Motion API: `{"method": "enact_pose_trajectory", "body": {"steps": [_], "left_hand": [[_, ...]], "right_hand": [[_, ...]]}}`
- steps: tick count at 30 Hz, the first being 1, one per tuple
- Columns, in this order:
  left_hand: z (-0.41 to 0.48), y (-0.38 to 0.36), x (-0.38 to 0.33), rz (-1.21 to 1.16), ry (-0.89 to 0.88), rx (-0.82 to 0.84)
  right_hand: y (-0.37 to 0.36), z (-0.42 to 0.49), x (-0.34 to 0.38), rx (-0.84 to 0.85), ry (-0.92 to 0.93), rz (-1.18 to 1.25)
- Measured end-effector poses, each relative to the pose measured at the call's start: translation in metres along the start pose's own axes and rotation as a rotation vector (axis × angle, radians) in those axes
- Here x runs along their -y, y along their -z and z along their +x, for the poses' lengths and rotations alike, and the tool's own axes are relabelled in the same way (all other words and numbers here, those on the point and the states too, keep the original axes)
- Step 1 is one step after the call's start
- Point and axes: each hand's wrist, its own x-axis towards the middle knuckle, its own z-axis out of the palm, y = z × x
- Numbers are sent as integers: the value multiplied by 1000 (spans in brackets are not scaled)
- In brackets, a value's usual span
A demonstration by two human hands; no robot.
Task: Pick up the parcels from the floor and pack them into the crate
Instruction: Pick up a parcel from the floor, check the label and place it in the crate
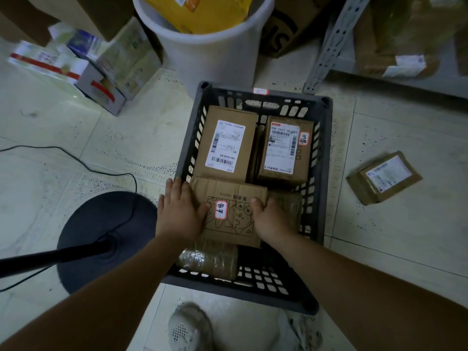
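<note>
We see a dark crate (326,173) standing on the tiled floor (76,153). Both hands hold a printed box (233,219) over the near half of the crate. The left hand (179,211) grips its left side and the right hand (271,219) grips its right side, each with the thumb on the top face. At the far wall of the crate, two labelled boxes lie side by side: the left box (225,145) and the right box (283,150). A tape-wrapped parcel (210,259) lies at the near wall, partly under the printed box. One loose parcel (383,177) lies on the floor, to the right of the crate. A white bucket (210,54) stands just behind the crate's far wall.
</note>
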Motion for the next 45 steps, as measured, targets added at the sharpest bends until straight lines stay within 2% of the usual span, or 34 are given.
{"method": "enact_pose_trajectory", "body": {"steps": [3,10,16,19,22,30,38,41,45], "left_hand": [[-4,4,3,-20,-18,-20],[9,4,4,103,32,82],[13,-11,15,194,40,104],[12,-17,20,214,-9,79],[10,-24,28,227,-78,60],[14,-30,31,210,-77,73],[7,15,9,118,-87,150],[6,44,-12,105,-130,146],[3,88,-64,31,-196,147]], "right_hand": [[-1,-4,-1,6,-12,-6],[-8,13,12,46,-62,-9],[-28,27,10,-3,-79,28],[-27,24,9,-107,74,-11],[-29,19,7,-115,291,-218],[-35,26,5,-59,239,-237],[3,0,29,-47,248,-290],[36,-16,38,-88,212,-334],[96,-42,41,-156,207,-266]]}}
